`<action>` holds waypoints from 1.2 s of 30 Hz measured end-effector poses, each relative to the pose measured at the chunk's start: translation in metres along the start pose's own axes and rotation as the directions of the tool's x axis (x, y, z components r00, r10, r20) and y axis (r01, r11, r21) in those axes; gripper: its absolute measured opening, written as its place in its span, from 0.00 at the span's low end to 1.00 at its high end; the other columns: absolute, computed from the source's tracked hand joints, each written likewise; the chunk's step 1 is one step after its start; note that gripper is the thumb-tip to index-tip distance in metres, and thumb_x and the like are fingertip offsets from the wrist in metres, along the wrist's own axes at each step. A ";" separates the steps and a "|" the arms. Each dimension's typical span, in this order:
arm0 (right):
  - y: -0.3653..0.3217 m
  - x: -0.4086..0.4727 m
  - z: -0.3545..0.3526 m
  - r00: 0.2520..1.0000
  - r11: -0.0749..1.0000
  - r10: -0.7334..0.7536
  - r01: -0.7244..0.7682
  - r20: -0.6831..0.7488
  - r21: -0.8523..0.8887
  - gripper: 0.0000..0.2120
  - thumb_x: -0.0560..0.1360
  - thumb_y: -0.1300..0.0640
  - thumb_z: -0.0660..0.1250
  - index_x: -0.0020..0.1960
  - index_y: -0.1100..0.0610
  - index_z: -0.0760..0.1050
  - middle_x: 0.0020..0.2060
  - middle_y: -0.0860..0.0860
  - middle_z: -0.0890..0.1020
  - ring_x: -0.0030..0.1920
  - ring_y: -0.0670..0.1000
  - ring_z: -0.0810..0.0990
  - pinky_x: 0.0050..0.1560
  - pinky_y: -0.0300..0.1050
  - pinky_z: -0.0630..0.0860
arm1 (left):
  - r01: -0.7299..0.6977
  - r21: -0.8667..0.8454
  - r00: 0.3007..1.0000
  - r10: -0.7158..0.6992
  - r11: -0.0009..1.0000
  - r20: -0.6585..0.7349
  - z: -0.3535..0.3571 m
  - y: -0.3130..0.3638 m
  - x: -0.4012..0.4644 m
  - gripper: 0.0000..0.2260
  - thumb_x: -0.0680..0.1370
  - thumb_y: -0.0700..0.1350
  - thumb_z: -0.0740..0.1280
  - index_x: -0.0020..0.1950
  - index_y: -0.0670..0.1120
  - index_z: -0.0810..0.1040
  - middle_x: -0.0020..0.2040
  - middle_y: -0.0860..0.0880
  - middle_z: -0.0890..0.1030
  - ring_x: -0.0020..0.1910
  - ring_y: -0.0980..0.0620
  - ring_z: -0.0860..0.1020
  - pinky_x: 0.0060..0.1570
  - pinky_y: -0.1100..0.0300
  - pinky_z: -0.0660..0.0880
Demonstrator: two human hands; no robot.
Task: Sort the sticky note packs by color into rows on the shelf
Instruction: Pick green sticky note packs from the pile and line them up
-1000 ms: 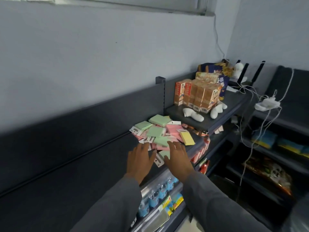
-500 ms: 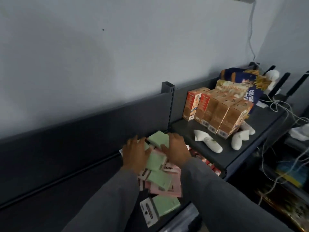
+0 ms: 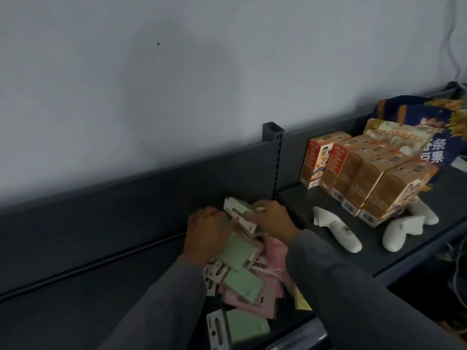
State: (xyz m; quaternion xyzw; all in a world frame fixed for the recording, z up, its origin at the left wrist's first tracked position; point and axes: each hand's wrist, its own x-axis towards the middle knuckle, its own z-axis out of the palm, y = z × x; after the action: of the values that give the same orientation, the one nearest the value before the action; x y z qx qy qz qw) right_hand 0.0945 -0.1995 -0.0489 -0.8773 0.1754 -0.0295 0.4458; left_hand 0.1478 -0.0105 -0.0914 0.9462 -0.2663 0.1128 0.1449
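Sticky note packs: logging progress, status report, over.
Left hand and right hand gripping green packs at the back. Mixed pile unsorted, no rows. Nothing in the way.

Cartons: at your 2 o'clock, orange drink cartons (image 3: 364,173) packed in rows.
Snack bags: at 2 o'clock behind them, snack bags (image 3: 414,127).
White devices: at 3 o'clock, white handheld devices (image 3: 336,229) lying flat.

place: small shop | you face dark metal shelving (image 3: 151,248) | stocked: boxed drink cartons (image 3: 364,173), snack bags (image 3: 414,127)
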 end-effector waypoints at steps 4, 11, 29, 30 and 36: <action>-0.014 -0.007 -0.010 0.983 0.811 0.074 -0.158 0.170 0.563 0.12 0.73 0.49 0.73 0.49 0.57 0.85 0.37 0.53 0.84 0.33 0.45 0.81 0.37 0.42 0.75 | 0.243 -0.711 0.951 -0.307 0.660 0.040 -0.015 0.021 -0.002 0.24 0.82 0.61 0.59 0.39 0.46 0.82 0.39 0.48 0.84 0.41 0.53 0.82 0.47 0.48 0.78; -0.007 -0.021 -0.002 0.966 0.955 -0.212 0.173 0.145 0.242 0.31 0.62 0.41 0.81 0.61 0.42 0.72 0.58 0.49 0.75 0.56 0.49 0.79 0.55 0.49 0.80 | 0.465 -0.885 0.808 -0.393 -0.033 0.439 -0.051 0.045 -0.002 0.20 0.80 0.59 0.67 0.54 0.42 0.85 0.47 0.41 0.88 0.46 0.43 0.87 0.50 0.47 0.83; -0.012 -0.038 0.018 0.968 0.647 0.066 -0.227 0.244 0.728 0.19 0.72 0.62 0.75 0.61 0.62 0.75 0.54 0.59 0.85 0.52 0.59 0.86 0.53 0.59 0.83 | 0.325 -0.904 0.888 -0.241 -0.277 0.393 -0.039 0.029 -0.049 0.25 0.74 0.33 0.72 0.71 0.40 0.74 0.62 0.37 0.82 0.60 0.37 0.82 0.59 0.42 0.80; -0.014 -0.040 0.016 0.974 0.653 0.061 -0.206 0.220 0.729 0.21 0.70 0.62 0.77 0.61 0.61 0.74 0.54 0.58 0.84 0.51 0.59 0.86 0.53 0.59 0.83 | 0.325 -0.910 0.886 -0.253 -0.256 0.388 -0.041 0.025 -0.051 0.25 0.74 0.31 0.72 0.71 0.41 0.74 0.62 0.37 0.82 0.58 0.39 0.83 0.57 0.43 0.81; -0.028 -0.042 0.005 0.944 0.753 -0.173 -0.056 0.280 0.655 0.15 0.69 0.63 0.78 0.54 0.58 0.82 0.49 0.58 0.86 0.52 0.61 0.85 0.55 0.59 0.82 | 0.339 -0.938 0.934 -0.096 -0.076 0.345 -0.062 0.000 -0.081 0.40 0.72 0.27 0.72 0.76 0.57 0.68 0.67 0.42 0.80 0.63 0.40 0.80 0.56 0.44 0.81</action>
State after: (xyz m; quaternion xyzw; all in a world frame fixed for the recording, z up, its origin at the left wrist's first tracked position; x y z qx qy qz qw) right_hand 0.0642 -0.1664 -0.0249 -0.6633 0.0504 0.0409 0.7456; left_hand 0.0718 0.0483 -0.0575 0.5871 -0.1201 -0.2180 0.7703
